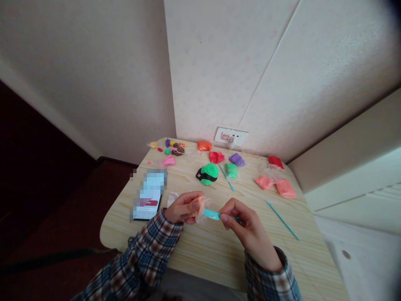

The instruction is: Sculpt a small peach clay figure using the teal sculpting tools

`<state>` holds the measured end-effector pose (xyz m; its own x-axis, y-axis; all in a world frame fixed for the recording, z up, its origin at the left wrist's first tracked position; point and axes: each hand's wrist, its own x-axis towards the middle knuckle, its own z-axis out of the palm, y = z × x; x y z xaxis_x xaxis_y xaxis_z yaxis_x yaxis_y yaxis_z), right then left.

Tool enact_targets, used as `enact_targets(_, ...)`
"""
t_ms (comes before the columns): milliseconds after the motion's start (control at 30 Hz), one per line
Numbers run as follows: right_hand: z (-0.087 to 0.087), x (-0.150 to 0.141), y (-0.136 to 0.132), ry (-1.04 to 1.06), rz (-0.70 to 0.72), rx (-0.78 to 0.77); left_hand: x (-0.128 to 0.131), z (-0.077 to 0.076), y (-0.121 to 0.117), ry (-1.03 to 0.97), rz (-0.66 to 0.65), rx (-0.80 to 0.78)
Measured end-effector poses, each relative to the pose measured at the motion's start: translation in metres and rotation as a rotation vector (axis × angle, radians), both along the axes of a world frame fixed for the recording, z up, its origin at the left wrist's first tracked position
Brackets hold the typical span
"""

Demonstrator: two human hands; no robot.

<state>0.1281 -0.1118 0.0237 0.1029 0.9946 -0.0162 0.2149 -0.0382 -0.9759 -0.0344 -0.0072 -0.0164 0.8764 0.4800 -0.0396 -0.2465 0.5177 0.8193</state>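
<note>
Near the middle of the table, my left hand (184, 207) is closed around a clear plastic bag of orange-pink modelling clay (201, 209). My right hand (243, 221) pinches a light-blue clay knife (211, 214), its blade pointing left. The blade's tip meets the mouth of the bag; whether it is inside the clay I cannot tell. Just beyond both hands lies a green and black clay figure (209, 173) with a small pink flower shape on its dark part.
A phone (148, 195) lies at the left. Thin blue clay tools (282, 220) rest on the right and beside the green figure. Bagged clay in orange (204, 146), purple (237, 159) and coral (285, 188) sits farther back, near small clay pieces (178, 149) and a wall socket (231, 137).
</note>
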Motion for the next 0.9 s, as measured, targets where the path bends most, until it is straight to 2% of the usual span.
enact_targets(267, -0.005, -0.015, 0.002, 0.118, -0.014, 0.025, -0.001, -0.002, -0.002, 0.003, 0.008, -0.028)
enact_targets(567, -0.020, -0.021, 0.005, 0.390, -0.092, 0.095, 0.000, -0.005, 0.002, -0.030, 0.173, 0.015)
enact_targets(667, -0.024, -0.012, 0.001, 0.400, -0.098, 0.085, 0.001, -0.005, 0.003, 0.003, 0.282, 0.065)
enact_targets(800, -0.027, 0.004, -0.008, 0.364, -0.192, 0.089, -0.002, -0.003, 0.007, 0.083, 0.523, 0.158)
enact_targets(867, -0.029, 0.012, -0.011, 0.340, -0.262, 0.092, -0.006, -0.004, 0.010, 0.241, 0.712, 0.302)
enact_targets(900, -0.030, 0.016, -0.012, 0.327, -0.292, 0.089, -0.008, -0.005, 0.013, 0.390, 0.820, 0.447)
